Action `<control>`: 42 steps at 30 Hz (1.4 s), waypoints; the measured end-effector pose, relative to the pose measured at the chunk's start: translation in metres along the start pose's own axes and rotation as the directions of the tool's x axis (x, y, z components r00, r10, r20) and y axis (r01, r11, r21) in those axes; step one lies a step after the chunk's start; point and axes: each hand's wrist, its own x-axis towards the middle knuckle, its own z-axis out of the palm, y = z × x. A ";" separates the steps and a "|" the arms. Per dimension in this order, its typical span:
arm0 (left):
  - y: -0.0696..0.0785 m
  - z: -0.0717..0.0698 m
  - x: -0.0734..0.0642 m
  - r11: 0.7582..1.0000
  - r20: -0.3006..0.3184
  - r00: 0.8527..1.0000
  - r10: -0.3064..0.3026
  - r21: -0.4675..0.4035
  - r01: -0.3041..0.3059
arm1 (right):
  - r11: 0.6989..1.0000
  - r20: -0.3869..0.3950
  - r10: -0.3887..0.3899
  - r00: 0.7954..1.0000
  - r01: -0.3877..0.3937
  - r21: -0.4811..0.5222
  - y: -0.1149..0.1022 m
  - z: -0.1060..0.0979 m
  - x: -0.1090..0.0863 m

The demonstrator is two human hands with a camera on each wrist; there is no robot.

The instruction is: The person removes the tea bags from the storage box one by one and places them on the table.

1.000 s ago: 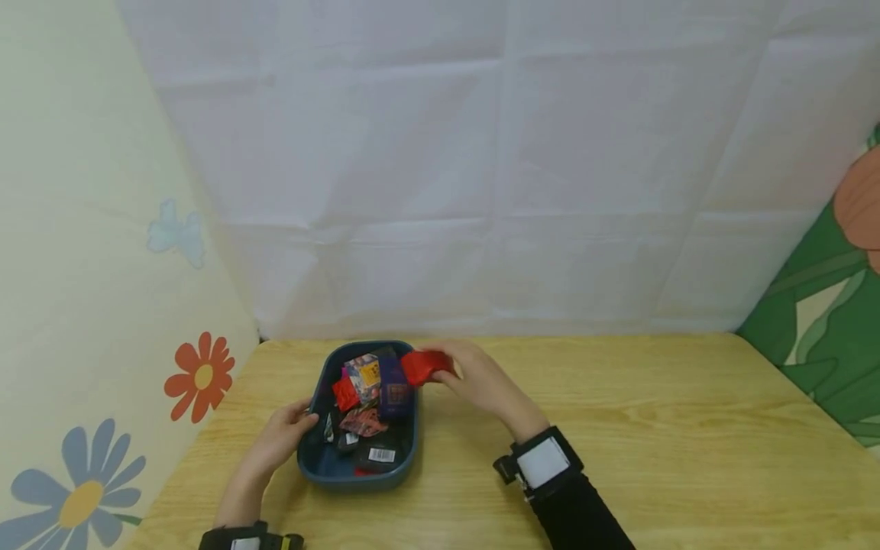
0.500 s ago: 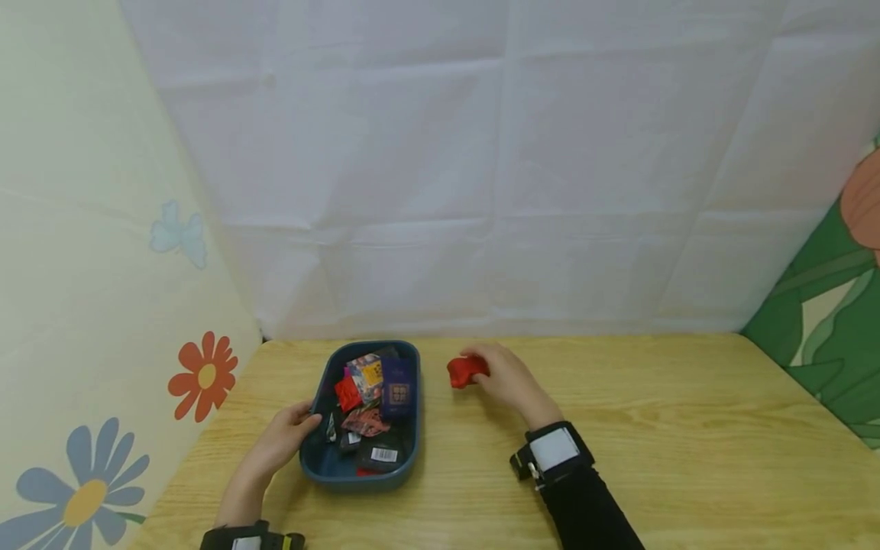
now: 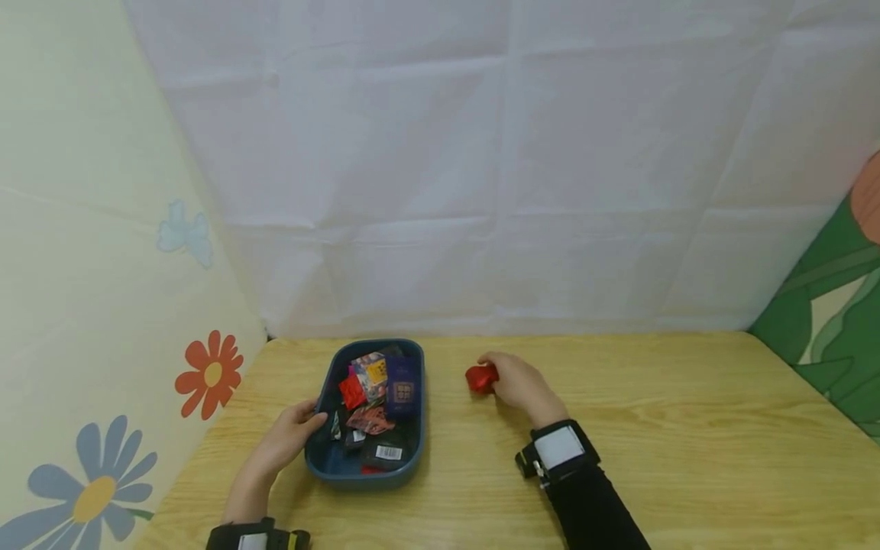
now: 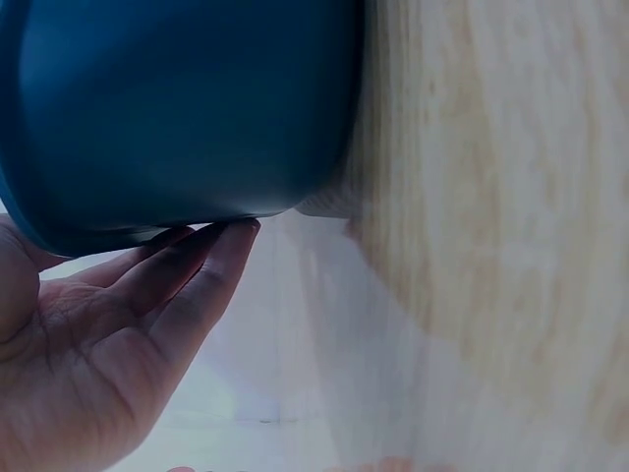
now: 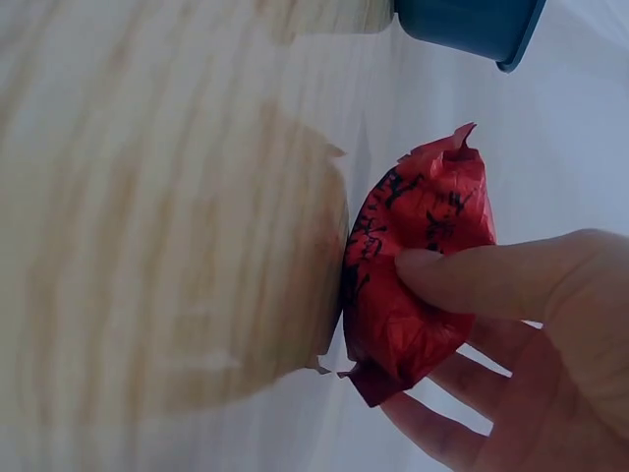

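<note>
A dark blue plastic basin [image 3: 331, 467] stands on the left half of the table, full of small packets and wrappers. My left hand [image 3: 287, 437] pinches its left wall, thumb over the rim and fingers along the outside; the left wrist view shows those fingers [image 4: 201, 295] against the wall. Right of the basin, my right hand [image 3: 522, 386] holds a red foil packet [image 3: 480, 379] low at the tabletop. Black writing marks the crinkled packet [image 5: 418, 226] in the right wrist view, where the thumb [image 5: 472, 280] presses one face and the fingers lie behind it.
Inside the basin lie a purple packet [image 3: 401, 388], a red wrapper [image 3: 352, 392], a colourful packet [image 3: 369, 374], a pinkish wrapper [image 3: 370, 419] and a black packet with a barcode label [image 3: 389, 452]. The wooden table [image 3: 653, 428] reaches back to a white sheet [image 3: 481, 191].
My right hand has carried the red foil packet from above the basin's right rim rightward and down to the tabletop. The left hand stays on the basin.
</note>
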 end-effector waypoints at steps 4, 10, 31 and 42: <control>0.000 0.000 0.001 1.000 0.016 1.000 0.008 0.003 -0.008 | 1.000 0.028 -0.008 1.000 0.007 0.010 -0.001 -0.001 -0.001; -0.001 0.000 0.000 1.000 0.016 1.000 0.026 0.000 -0.026 | 0.999 0.052 -0.020 0.998 0.018 0.041 -0.005 -0.004 -0.002; -0.002 -0.001 0.001 0.997 0.033 0.999 0.035 -0.063 -0.032 | 0.994 0.011 -0.087 0.996 0.086 0.067 -0.034 -0.017 0.001; -0.003 0.000 -0.001 0.996 0.037 0.999 0.017 -0.089 -0.013 | 0.981 -0.008 -0.186 0.983 0.186 0.053 -0.067 0.000 -0.002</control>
